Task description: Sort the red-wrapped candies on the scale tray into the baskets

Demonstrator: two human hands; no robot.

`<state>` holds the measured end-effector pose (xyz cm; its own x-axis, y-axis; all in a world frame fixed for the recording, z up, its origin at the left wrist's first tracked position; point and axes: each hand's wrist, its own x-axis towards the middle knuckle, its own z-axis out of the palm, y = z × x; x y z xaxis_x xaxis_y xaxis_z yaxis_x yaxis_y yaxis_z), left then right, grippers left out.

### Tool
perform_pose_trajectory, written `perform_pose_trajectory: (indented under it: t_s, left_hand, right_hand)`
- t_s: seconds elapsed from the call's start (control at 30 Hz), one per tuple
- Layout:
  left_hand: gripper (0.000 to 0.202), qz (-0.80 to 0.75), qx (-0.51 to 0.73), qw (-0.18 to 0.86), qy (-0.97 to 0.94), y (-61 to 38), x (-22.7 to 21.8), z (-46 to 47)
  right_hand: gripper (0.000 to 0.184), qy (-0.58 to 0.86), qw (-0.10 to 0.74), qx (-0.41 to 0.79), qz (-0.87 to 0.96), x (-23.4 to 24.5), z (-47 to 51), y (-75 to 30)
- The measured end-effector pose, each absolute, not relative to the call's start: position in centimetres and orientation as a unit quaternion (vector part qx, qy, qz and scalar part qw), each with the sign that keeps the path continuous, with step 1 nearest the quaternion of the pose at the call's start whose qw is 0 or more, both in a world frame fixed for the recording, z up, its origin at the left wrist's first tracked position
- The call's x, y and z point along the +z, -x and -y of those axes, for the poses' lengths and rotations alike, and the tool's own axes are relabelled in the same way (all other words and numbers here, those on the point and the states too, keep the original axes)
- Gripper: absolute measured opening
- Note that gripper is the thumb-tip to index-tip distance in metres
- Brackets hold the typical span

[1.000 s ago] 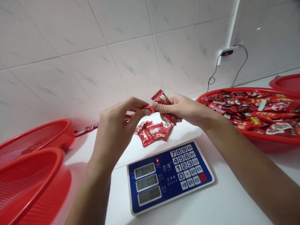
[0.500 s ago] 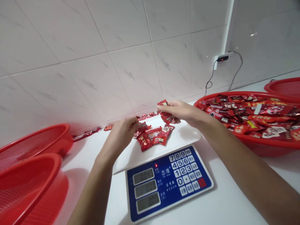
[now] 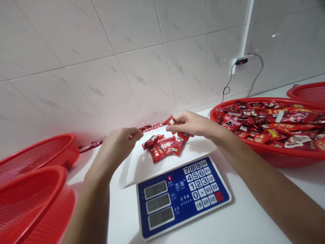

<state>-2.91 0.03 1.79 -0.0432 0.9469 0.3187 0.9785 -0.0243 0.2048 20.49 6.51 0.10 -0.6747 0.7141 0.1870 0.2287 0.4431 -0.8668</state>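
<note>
My right hand point(image 3: 189, 123) is closed around small red candy packets point(image 3: 171, 120), above the far right part of the white weighing tray point(image 3: 138, 173). Below and left of it, several red wrapped candies point(image 3: 166, 147) lie in a loose pile on the tray. My left hand point(image 3: 124, 140) hovers over the tray's left side, apart from the pile. Its fingers are curled with the tips together, and nothing shows in them. In front of the tray is the scale's blue panel point(image 3: 182, 203), with number keys and lit displays.
A red basket point(image 3: 274, 159) full of wrapped candies stands on the right, another red basket point(image 3: 309, 93) behind it. Two red baskets point(image 3: 58, 176) are at the left. More red packets point(image 3: 152, 127) lie along the tiled wall. A black cable point(image 3: 225, 89) hangs from a socket.
My left hand has moved left, away from the candy pile, leaving a packet on it. My right hand has lowered slightly, still holding packets. The weight reading has changed.
</note>
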Motion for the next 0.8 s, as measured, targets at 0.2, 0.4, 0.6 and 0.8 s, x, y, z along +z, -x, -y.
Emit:
perform_pose_trajectory:
  t_s: [0.2, 0.4, 0.6, 0.8]
  left_hand:
    - [0.030, 0.570, -0.347, -0.058, 0.742, -0.3, 2.5, 1.5]
    - [0.014, 0.553, -0.363, -0.049, 0.748, -2.6, 1.5, 1.3]
    - [0.019, 0.550, -0.427, -0.102, 0.710, -1.7, 1.6, 0.9]
    - [0.015, 0.526, -0.488, -0.105, 0.688, -1.4, 1.7, 0.9]
  right_hand:
    - [0.029, 0.245, 0.245, 0.440, 0.828, 0.7, -5.2, -20.1]
    - [0.026, 0.270, 0.222, 0.405, 0.845, 0.7, -5.1, -19.7]
    - [0.031, 0.260, 0.242, 0.428, 0.831, 0.5, -5.4, -19.9]
    - [0.043, 0.221, 0.228, 0.461, 0.829, 1.0, -6.1, -21.1]
